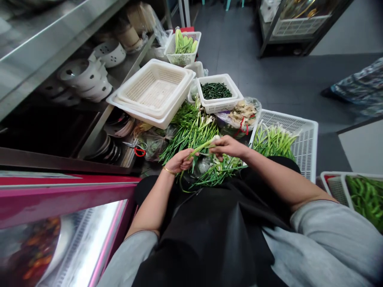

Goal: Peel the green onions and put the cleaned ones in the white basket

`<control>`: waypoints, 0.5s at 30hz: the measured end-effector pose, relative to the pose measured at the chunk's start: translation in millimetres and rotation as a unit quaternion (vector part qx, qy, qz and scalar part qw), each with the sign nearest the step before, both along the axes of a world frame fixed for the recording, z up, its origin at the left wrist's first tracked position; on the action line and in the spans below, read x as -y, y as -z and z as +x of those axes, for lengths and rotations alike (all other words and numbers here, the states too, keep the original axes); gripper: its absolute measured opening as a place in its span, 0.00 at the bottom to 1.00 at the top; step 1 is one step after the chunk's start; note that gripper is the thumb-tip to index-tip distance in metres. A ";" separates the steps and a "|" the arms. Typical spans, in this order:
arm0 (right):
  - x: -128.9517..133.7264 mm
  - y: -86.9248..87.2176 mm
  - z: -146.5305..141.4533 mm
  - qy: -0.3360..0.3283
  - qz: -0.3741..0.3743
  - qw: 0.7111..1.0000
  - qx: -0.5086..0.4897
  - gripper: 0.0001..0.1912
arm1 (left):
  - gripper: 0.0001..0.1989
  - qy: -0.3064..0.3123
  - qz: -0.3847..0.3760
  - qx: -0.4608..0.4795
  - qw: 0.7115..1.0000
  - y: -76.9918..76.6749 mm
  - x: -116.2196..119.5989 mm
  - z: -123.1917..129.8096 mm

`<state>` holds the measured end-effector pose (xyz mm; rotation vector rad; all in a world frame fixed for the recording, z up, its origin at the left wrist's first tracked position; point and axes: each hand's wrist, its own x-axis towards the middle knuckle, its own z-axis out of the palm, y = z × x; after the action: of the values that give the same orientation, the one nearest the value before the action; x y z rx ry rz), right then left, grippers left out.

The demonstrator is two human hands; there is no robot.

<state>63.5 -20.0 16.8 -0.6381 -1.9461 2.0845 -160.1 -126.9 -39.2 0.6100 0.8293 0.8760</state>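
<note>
Black apron (215,235), spring onion (200,149) held beyond
Left hand (180,160) grips its green end, probably steadying it; right hand (229,146) pinches the white end; basket (305,145) at right, likely for reach.

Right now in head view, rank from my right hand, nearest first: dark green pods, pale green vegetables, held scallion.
1. Scallion, at your right hand.
2. Dark green pods, tray ahead.
3. Pale green vegetables, basket beyond, leftward.
</note>
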 end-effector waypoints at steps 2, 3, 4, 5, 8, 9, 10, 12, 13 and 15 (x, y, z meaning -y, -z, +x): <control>0.9 -16.0 26.1 0.055 -0.056 0.996 -0.050 0.15 | 0.19 -0.003 0.013 -0.022 1.000 7.0 3.9 -12.6; 2.8 -24.6 38.7 0.086 -0.072 0.992 -0.059 0.15 | 0.19 -0.005 0.016 -0.035 0.999 11.3 4.2 -17.1; 5.2 -32.8 50.6 0.118 -0.078 0.988 -0.062 0.16 | 0.19 -0.006 0.016 -0.048 0.999 16.0 3.5 -20.4; 7.7 -40.1 61.8 0.153 -0.074 0.983 -0.067 0.16 | 0.19 -0.008 0.014 -0.060 0.998 20.8 2.0 -22.8; 10.1 -49.5 89.7 0.288 -0.010 0.951 -0.116 0.19 | 0.20 -0.028 0.002 -0.088 0.996 32.8 -3.7 -27.4; 8.1 -46.6 96.2 0.321 0.022 0.940 -0.117 0.19 | 0.20 -0.046 -0.001 -0.098 0.994 34.9 -5.3 -29.0; 4.9 -39.9 100.6 0.328 0.058 0.939 -0.088 0.19 | 0.19 -0.068 -0.001 -0.105 0.992 35.7 -6.7 -30.9; -4.4 -15.8 101.2 0.224 0.156 0.957 0.101 0.18 | 0.17 -0.113 0.009 -0.111 0.987 32.6 -9.1 -35.9; -9.7 0.4 97.2 0.138 0.207 0.942 0.225 0.17 | 0.16 -0.129 0.016 -0.107 0.986 29.1 -10.4 -39.0; -21.2 36.2 81.8 -0.008 0.286 0.863 0.416 0.15 | 0.14 -0.144 0.029 -0.086 0.985 20.2 -13.3 -46.8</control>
<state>145.4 1.2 -19.4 -1.5213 -2.8084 1.1389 -206.9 -113.7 -59.4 0.6333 1.0694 1.1240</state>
